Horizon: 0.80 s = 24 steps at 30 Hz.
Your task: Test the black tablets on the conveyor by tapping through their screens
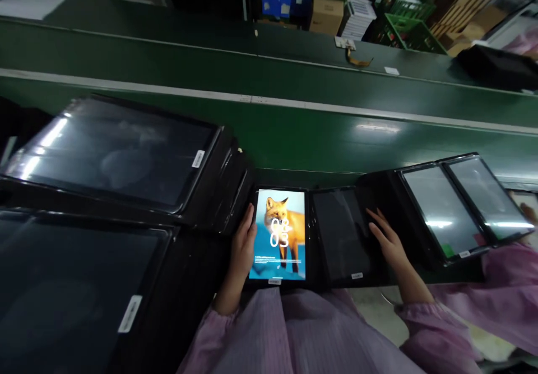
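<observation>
In front of me lies a tablet [281, 234] with a lit screen showing a fox and clock digits. My left hand [244, 245] is closed around its left edge; some of the fingers are hidden. Right beside it lies a second tablet [342, 234], its screen dark and a small white label at its lower edge. My right hand [389, 242] rests with spread fingers at the right side of this dark tablet, holding nothing that I can see.
Stacked black trays with large dark screens [126, 155] stand on the left. To the right, another black tray holds two screens [445, 206]. Beyond runs a green conveyor [294, 133]. A co-worker's pink sleeve [508, 290] shows at right. Green crates [414, 32] stand behind.
</observation>
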Each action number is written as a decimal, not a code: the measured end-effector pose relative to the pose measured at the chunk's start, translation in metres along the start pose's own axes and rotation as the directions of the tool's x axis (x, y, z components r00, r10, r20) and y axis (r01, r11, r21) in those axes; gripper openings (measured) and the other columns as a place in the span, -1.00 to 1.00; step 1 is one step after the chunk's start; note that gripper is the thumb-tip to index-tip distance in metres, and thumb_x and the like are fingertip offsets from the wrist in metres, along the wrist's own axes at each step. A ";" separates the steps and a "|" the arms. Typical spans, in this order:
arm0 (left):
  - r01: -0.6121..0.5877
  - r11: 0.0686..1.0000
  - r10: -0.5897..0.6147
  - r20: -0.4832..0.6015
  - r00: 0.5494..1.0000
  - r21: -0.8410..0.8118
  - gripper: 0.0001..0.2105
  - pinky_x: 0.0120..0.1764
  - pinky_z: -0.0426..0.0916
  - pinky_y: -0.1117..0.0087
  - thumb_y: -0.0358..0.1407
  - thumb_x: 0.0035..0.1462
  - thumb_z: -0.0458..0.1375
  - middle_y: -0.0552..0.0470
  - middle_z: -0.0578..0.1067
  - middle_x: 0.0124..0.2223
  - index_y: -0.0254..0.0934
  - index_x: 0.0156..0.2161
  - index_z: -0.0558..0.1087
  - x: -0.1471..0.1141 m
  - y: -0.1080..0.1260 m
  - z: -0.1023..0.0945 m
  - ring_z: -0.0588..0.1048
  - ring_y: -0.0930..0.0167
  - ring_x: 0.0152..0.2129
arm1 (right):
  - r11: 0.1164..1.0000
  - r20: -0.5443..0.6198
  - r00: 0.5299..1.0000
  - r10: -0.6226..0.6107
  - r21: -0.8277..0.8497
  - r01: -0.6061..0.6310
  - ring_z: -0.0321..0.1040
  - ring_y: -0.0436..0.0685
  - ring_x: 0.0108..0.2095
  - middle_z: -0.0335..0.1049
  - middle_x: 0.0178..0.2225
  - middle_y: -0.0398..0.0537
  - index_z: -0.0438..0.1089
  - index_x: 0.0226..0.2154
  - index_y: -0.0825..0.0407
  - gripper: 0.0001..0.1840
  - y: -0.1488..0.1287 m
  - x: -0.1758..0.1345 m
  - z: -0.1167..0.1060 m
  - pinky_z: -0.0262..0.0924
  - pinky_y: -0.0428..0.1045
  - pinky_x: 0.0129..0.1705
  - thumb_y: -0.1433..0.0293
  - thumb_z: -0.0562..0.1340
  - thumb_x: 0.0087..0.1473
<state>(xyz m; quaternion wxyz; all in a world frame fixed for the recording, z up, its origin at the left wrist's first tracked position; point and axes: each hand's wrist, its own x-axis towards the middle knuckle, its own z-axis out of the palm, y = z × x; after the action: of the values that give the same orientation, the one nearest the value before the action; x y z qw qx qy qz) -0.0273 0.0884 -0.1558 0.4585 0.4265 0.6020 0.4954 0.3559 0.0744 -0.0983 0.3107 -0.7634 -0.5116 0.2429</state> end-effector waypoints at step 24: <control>-0.153 0.960 0.200 -0.189 0.962 0.237 -0.50 0.43 0.11 0.04 0.02 0.38 -0.01 -0.20 0.52 0.22 -0.21 0.20 0.52 -0.061 -0.039 -0.013 0.38 0.13 0.30 | 0.953 -0.253 0.919 -0.303 -0.089 0.290 0.37 0.46 0.25 0.57 0.10 0.21 0.66 -0.22 -0.07 -0.34 0.020 -0.048 0.022 0.24 0.50 0.28 -0.24 0.14 0.24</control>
<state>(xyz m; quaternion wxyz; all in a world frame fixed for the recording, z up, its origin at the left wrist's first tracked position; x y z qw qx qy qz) -0.0288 0.0215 -0.1852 0.2959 0.4719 0.6577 0.5072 0.3361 0.0292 -0.1253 0.3900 -0.7100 -0.5813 0.0764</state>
